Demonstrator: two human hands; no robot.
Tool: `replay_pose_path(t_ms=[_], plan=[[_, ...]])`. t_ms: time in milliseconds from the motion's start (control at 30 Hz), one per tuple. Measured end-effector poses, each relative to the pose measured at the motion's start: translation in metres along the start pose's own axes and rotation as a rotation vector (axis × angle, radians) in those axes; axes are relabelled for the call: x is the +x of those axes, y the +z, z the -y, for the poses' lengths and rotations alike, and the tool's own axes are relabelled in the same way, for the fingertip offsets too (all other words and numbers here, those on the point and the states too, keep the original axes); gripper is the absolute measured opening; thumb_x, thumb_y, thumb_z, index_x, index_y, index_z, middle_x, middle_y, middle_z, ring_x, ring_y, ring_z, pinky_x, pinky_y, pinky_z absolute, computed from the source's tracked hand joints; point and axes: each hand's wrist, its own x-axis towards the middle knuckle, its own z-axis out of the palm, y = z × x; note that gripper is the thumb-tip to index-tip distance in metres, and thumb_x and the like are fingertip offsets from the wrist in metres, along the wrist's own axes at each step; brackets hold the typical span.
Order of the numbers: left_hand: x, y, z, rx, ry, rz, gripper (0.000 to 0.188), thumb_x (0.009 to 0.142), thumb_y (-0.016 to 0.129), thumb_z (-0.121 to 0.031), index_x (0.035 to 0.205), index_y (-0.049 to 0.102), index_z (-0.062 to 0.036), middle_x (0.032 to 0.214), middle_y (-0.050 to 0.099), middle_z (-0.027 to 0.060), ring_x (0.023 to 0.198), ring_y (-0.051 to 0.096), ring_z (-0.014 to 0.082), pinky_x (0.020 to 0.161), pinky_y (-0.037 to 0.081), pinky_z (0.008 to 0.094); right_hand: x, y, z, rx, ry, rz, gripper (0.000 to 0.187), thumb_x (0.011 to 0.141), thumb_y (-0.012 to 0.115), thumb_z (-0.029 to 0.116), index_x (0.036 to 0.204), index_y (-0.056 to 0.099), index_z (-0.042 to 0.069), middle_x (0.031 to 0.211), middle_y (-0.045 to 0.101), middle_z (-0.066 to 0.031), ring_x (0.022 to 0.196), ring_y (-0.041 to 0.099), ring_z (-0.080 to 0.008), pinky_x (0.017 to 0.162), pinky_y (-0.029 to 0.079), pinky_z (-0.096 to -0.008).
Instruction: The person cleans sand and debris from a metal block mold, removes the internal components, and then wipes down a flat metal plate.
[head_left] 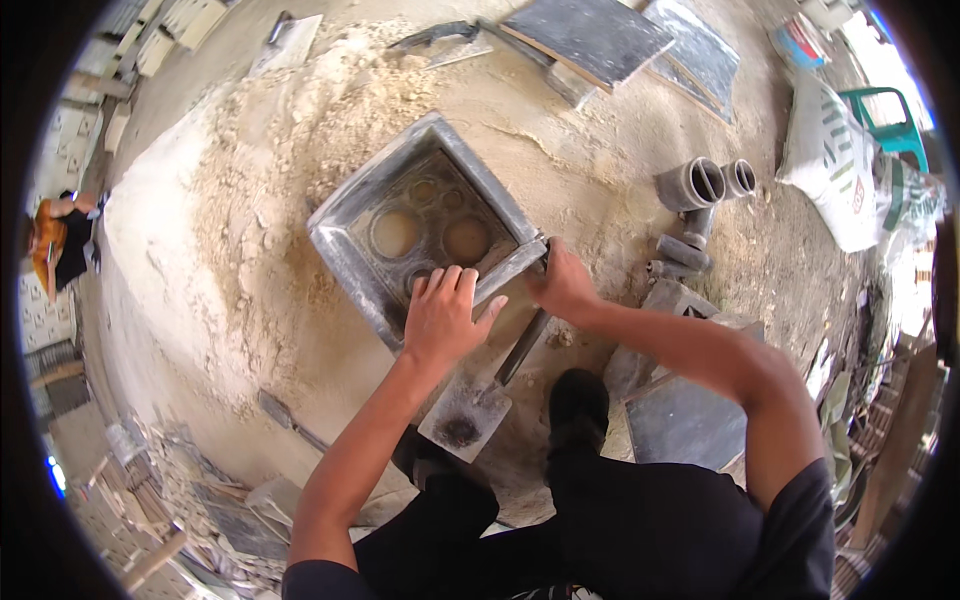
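Observation:
A square, grey, dusty casting box [370, 290] with thick walls sits tilted to my view on the sandy ground. Several round shapes of different sizes show on its floor. My left hand [445, 312] lies over its near wall, fingers stretched out and reaching inside, thumb spread outside. At the box's right corner my right hand [563, 283] is closed around a small dark piece, mostly hidden by the fingers. Just below my hands a trowel with a flat square blade [467, 415] and dark handle lies on the ground, a dark patch on the blade.
Pale powder [165, 240] is heaped left of the box. Dark boards [590, 40] lie at the far side, another board [690, 425] by my right leg. Short grey pipes [688, 187] and a white sack [832, 165] stand right. Another person [65, 240] is at far left.

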Motion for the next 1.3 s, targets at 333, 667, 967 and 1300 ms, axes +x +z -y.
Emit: replay_pose_path(t_ms=[333,667,967,1300], plan=[[-0.019,0.014,0.006,0.084,-0.045,-0.046,0.012,0.086,0.051,-0.01,0.096,0.054,-0.0051,0.089,0.063,0.0085,0.088,0.064,0.0237,0.075,0.051,0.0365,0.021,0.011,-0.015,0.136,-0.056,0.091,0.03,0.078,0.067,0.025,0.092,0.068,-0.002,0.08,0.068,-0.0207,0.078,0.068,-0.0312,0.069,0.051,-0.0422],[-0.021,0.013,0.008,0.032,-0.074,-0.035,0.013,0.084,0.052,-0.009,0.096,0.054,-0.0036,0.089,0.063,0.01,0.089,0.065,0.0253,0.074,0.053,0.0372,0.024,0.001,-0.021,-0.039,-0.237,0.119,0.031,0.079,0.068,0.027,0.083,0.064,-0.003,0.067,0.061,-0.0169,0.062,0.062,-0.0311,0.06,0.048,-0.0442],[-0.015,0.014,0.003,0.024,-0.078,-0.042,0.013,0.083,0.052,-0.008,0.095,0.054,-0.0032,0.09,0.063,0.0107,0.087,0.066,0.0262,0.071,0.055,0.0379,0.03,0.007,-0.026,-0.15,-0.181,0.029,0.035,0.075,0.072,0.03,0.084,0.064,-0.002,0.079,0.066,-0.0251,0.081,0.066,-0.0406,0.069,0.05,-0.0487],[-0.01,0.019,0.003,0.015,-0.068,0.021,0.015,0.084,0.051,-0.007,0.098,0.053,-0.0025,0.093,0.063,0.0128,0.091,0.065,0.0291,0.075,0.055,0.0408,0.062,-0.006,-0.053,0.363,0.152,0.604,0.03,0.075,0.071,0.027,0.074,0.063,-0.003,0.063,0.059,-0.0118,0.055,0.06,-0.021,0.054,0.048,-0.0351]])
